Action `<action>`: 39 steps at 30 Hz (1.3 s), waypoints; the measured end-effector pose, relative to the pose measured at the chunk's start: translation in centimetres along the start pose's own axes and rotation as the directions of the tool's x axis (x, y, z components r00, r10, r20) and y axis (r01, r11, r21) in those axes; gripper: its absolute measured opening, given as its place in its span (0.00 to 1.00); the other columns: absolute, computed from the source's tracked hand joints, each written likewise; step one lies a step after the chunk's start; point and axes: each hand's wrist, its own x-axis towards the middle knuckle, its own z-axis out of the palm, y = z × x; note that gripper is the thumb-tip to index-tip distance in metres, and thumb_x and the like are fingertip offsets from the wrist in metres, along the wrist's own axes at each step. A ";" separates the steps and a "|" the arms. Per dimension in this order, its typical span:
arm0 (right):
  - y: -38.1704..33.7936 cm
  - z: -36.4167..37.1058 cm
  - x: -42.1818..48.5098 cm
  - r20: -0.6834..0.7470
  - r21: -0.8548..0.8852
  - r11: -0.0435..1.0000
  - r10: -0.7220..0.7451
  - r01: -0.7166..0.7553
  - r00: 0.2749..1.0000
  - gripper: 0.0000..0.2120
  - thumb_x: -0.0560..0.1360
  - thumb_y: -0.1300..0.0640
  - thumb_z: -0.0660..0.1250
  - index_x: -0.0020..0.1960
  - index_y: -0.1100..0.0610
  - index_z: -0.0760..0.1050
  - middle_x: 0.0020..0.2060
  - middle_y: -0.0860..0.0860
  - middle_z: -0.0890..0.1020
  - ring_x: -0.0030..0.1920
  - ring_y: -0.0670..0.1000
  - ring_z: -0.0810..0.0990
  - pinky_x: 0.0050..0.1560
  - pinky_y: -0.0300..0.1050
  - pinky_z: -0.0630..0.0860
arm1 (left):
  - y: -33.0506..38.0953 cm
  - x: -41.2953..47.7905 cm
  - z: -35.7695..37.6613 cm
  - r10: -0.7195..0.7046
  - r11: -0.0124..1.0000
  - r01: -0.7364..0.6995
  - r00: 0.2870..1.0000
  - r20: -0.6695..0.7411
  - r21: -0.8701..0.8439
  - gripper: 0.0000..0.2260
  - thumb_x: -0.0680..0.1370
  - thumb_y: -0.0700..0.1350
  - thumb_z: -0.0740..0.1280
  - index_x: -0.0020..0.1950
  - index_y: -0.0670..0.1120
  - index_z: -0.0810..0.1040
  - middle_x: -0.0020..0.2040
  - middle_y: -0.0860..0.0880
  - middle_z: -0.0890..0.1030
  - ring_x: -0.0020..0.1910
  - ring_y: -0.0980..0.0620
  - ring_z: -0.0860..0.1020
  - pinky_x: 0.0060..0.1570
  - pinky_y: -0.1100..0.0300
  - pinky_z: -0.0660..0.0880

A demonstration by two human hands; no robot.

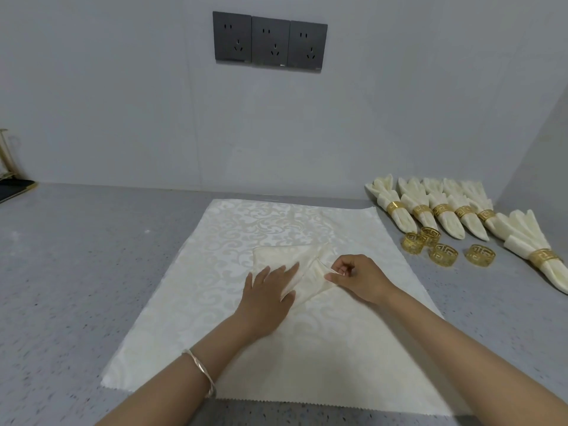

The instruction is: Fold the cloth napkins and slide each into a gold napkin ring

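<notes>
— Where is the napkin (275, 256)?
— Left of the loose rings (443, 255). The left hand (266, 292) presses it flat, fingers straight; the right hand (360, 278) pinches its folded edge.

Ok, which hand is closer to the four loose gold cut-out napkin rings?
Right. The right hand pinches the cream folded napkin just left of the rings; the left hand presses it farther left.

A grey speckled counter (76, 272) ran back to the wall. A large cream patterned cloth (215, 272) lay spread flat on its middle. At the right rear, six folded napkins (450, 224) in gold rings lay in a row, with four loose gold rings (443, 255) just in front of them. A dark flat tray (15, 189) sat at the far left edge.
</notes>
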 end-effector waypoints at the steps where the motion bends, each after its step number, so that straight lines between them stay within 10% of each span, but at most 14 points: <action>1: -0.1 -0.1 0.1 0.013 -0.013 1.000 0.005 -0.005 1.000 0.15 0.69 0.55 0.75 0.31 0.48 0.71 0.27 0.43 0.70 0.30 0.44 0.66 0.36 0.39 0.64 | -0.2 0.5 -0.4 -0.005 1.000 0.005 1.000 -0.010 0.019 0.28 0.81 0.54 0.54 0.77 0.59 0.44 0.79 0.51 0.51 0.77 0.50 0.46 0.75 0.48 0.40; 6: -0.6 -0.2 0.5 0.056 -0.081 0.995 0.064 -0.059 0.996 0.16 0.70 0.53 0.74 0.31 0.48 0.69 0.28 0.43 0.70 0.31 0.43 0.67 0.39 0.40 0.64 | -1.7 4.0 -1.9 -0.072 0.997 0.073 0.997 -0.029 0.031 0.30 0.80 0.62 0.53 0.78 0.53 0.48 0.79 0.48 0.48 0.77 0.47 0.43 0.74 0.50 0.39; 11: -1.2 -0.3 0.3 0.040 -0.135 0.986 0.103 -0.097 0.994 0.15 0.71 0.51 0.73 0.32 0.47 0.69 0.29 0.43 0.70 0.32 0.43 0.68 0.43 0.42 0.65 | -2.0 4.9 -3.1 -0.064 0.996 0.072 0.988 -0.138 0.057 0.19 0.84 0.49 0.50 0.74 0.54 0.64 0.67 0.45 0.72 0.66 0.45 0.69 0.65 0.52 0.65; 18: -2.4 -0.1 -0.6 -0.099 -0.200 0.962 0.168 -0.185 0.981 0.07 0.70 0.51 0.73 0.43 0.48 0.75 0.41 0.41 0.76 0.47 0.44 0.75 0.54 0.41 0.68 | -1.3 3.1 -4.4 -0.134 0.967 0.174 0.968 -0.211 0.184 0.15 0.80 0.55 0.60 0.63 0.51 0.72 0.56 0.51 0.79 0.56 0.51 0.76 0.49 0.59 0.66; 28: -2.0 1.6 -1.3 -0.222 -0.191 0.930 0.270 -0.313 0.937 0.19 0.75 0.48 0.68 0.63 0.53 0.72 0.61 0.49 0.76 0.61 0.51 0.75 0.63 0.45 0.67 | 2.2 0.0 -4.0 -0.063 0.966 0.045 0.996 0.064 0.254 0.35 0.75 0.58 0.66 0.76 0.48 0.56 0.62 0.50 0.75 0.64 0.50 0.72 0.59 0.57 0.68; 33: -1.9 3.0 -2.1 -0.357 -0.187 0.948 0.180 -0.258 0.917 0.15 0.77 0.51 0.66 0.62 0.53 0.72 0.57 0.48 0.78 0.59 0.50 0.75 0.68 0.47 0.59 | 3.1 1.8 -2.8 0.300 0.888 -0.316 0.949 0.102 0.334 0.24 0.83 0.50 0.54 0.78 0.51 0.54 0.79 0.49 0.50 0.77 0.49 0.46 0.75 0.54 0.44; 39: -2.3 2.9 -2.5 -0.385 -0.212 0.964 0.068 -0.160 0.920 0.11 0.76 0.56 0.67 0.58 0.53 0.76 0.56 0.48 0.79 0.57 0.50 0.75 0.66 0.44 0.63 | 2.2 2.5 -0.3 0.279 0.893 -0.321 0.945 0.172 0.315 0.23 0.84 0.50 0.44 0.79 0.49 0.46 0.79 0.53 0.47 0.77 0.54 0.43 0.75 0.55 0.38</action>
